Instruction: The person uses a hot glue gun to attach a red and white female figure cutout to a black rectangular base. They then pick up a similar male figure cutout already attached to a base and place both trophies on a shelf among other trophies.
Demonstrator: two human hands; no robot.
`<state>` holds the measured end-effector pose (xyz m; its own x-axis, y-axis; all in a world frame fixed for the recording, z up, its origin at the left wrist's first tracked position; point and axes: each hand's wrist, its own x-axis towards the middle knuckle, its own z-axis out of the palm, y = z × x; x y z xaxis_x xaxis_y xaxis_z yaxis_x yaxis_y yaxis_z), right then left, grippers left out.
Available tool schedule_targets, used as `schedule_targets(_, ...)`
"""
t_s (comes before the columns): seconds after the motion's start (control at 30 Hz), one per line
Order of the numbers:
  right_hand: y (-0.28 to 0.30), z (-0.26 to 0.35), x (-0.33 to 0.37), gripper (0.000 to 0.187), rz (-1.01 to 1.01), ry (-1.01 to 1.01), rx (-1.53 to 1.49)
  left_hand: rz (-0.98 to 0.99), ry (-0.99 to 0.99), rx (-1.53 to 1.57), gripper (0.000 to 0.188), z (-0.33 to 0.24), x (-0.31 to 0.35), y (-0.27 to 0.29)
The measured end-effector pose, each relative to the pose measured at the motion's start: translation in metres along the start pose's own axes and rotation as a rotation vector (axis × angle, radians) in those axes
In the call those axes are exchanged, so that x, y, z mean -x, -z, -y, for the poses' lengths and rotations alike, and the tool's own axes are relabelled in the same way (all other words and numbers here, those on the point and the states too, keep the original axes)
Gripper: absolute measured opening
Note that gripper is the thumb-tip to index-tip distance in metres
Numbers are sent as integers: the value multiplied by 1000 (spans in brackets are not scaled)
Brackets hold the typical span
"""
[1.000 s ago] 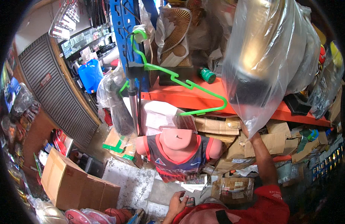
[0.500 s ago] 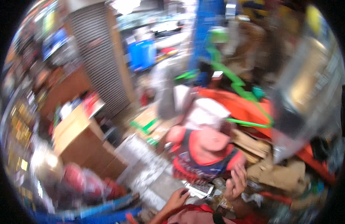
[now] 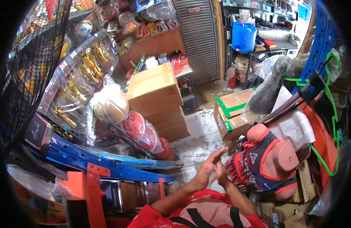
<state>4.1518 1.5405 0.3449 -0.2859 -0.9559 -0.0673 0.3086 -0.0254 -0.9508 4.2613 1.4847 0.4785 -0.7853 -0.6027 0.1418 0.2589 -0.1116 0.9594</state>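
Observation:
My left hand (image 3: 206, 171) is raised in front of my body, its fingers stretched out toward the upper right. Close beside it, palm facing palm, is my right hand (image 3: 221, 174), pointing upward and partly covered by the left. They appear to touch; I see nothing held between them. Just right of my hands is a mannequin torso (image 3: 255, 163) in a dark and red sleeveless jersey, tilted over.
Stacked cardboard boxes (image 3: 154, 89) stand ahead, near bagged balls (image 3: 139, 127) and a blue rack beam (image 3: 107, 163) at left. A green-taped box (image 3: 230, 108) lies ahead right. Green hangers (image 3: 331, 110) hang at right. Beyond is a grey slatted door (image 3: 198, 45).
My view has turned, bringing the left-hand shelves nearer and shifting the mannequin to the right. My hands, apart before with the right one raised and spread, are now together.

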Motion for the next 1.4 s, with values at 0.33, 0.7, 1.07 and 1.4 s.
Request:
schedule_targets(0.33, -13, 85, -120, 86, 231, -207, -487, -318, -37, -902, 61, 150, -67, 144)
schedule_targets(0.7, 54, 111, -307, 39, -369, -132, -576, 457, 561, -1065, 60, 191, -172, 202)
schedule_targets(1.07, 123, 50, -518, 25, -589, -10, -282, 300, 603, -1050, 64, 171, -318, 303)
schedule_targets(1.4, 298, -155, -629, 27, -890, -473, 808, -336, 670, -363, 49, 157, -460, 413)
